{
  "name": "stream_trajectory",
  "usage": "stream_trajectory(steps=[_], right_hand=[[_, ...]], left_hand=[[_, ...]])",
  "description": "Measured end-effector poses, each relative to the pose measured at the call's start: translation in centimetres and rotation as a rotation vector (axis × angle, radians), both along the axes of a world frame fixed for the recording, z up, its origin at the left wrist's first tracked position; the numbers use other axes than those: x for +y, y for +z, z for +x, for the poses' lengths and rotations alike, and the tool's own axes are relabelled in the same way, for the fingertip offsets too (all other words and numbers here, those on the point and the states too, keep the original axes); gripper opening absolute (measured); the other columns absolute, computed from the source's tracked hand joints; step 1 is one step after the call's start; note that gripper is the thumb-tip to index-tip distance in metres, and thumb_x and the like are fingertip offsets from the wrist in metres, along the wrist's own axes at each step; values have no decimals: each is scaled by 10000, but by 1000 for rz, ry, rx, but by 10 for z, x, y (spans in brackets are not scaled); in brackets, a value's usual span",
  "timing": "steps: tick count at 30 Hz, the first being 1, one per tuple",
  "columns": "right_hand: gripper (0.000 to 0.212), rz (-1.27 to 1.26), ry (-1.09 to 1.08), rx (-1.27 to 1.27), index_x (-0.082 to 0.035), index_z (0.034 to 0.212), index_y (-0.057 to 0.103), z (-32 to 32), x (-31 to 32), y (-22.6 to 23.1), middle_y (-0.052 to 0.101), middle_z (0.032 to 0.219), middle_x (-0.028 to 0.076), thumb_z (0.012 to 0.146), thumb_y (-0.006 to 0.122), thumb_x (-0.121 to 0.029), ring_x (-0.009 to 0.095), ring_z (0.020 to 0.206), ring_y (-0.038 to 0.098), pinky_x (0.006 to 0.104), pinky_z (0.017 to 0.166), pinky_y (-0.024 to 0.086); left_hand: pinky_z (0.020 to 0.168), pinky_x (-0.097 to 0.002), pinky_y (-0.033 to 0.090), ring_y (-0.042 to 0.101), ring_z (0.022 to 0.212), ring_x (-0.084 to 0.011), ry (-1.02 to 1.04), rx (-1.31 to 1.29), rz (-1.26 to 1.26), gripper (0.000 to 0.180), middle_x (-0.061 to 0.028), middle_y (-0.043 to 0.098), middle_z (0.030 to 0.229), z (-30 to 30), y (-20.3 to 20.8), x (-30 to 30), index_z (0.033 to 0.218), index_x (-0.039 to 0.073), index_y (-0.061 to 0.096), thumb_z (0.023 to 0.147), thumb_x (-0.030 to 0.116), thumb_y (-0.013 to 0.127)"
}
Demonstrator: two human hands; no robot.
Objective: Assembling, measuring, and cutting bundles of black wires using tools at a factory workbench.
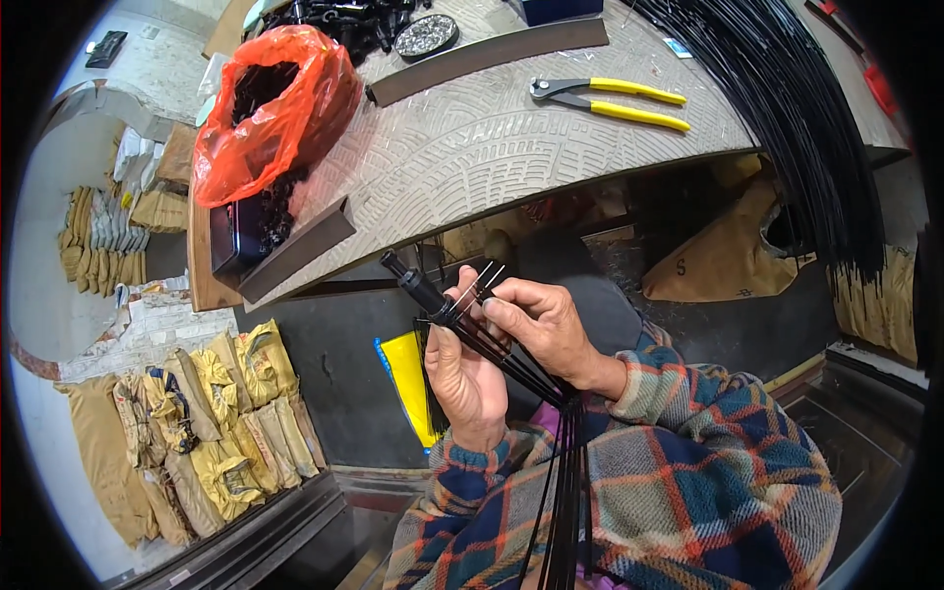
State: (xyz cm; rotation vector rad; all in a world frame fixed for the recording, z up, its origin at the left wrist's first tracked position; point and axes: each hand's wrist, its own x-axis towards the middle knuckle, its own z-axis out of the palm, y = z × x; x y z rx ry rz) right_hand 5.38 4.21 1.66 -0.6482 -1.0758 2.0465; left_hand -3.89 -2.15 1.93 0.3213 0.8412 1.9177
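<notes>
Your left hand (470, 379) is closed around a bundle of thin black rods (511, 364) near the middle of the frame, just below the table (472, 147) edge. The rods gather into a black hub (425, 293) that sticks up and to the left past your thumb. Your right hand (541, 320) pinches at the rod tips close to that hub, fingers curled shut on them.

To seat each rod well, I would hold the hub steady with the left hand and grip close to it, so the loose lengths running down over your plaid sleeves do not twist the joint. Work one rod at a time with the right fingertips; a few pale wire ends (480, 280) poke up beside them and could snag or prick.

On the table, yellow-handled pliers (610, 100) lie in the upper right, well apart from your hands. An orange plastic bag (270, 118) of small black parts sits at the upper left, spilling into a dark tray (236, 241) at the table corner. A thick sheaf of long black rods (796, 108) drapes over the table's right edge. A yellow sheet (411, 379) hangs just left of your left hand. Tan sacks (197, 423) are stacked on the floor at the lower left. The rods trailing across your lap could catch on your sleeves as you turn the hub.
</notes>
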Motion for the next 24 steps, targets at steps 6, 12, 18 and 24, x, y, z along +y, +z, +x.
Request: stream_trajectory(steps=[6, 12, 18, 24], right_hand=[[120, 9, 4, 115, 11, 891, 593, -10, -10, -3, 573, 787, -8, 834, 617, -92, 23, 709, 497, 183, 625, 417], [131, 103, -8, -2, 13, 880, 615, -3, -9, -1, 573, 798, -21, 796, 658, -78, 25, 725, 494, 181, 617, 410], [134, 24, 81, 11, 13, 871, 624, -3, -8, -4, 584, 769, -14, 796, 659, -92, 25, 705, 494, 181, 608, 409], [147, -163, 241, 98, 2, 868, 631, 1, 2, -9, 603, 769, -3, 787, 663, -116, 35, 696, 517, 185, 637, 420]], left_hand=[[1032, -370, 295, 393, 1226, -237, 47, 106, 13, 314, -171, 436, 1303, -4, 0, -4, 1145, 22, 554, 893, 204, 511], [1047, -399, 280, 373, 1223, -228, 43, 77, -9, 352, -138, 367, 1356, 3, 1, -3, 1170, 21, 525, 896, 242, 507], [1055, -394, 273, 363, 1232, -228, 66, 63, 34, 345, -124, 361, 1360, 1, -3, -9, 1168, 8, 522, 896, 219, 505], [1054, -393, 263, 354, 1242, -235, 21, 165, 61, 344, -134, 366, 1354, 6, -3, -7, 1169, 2, 523, 914, 221, 451]])
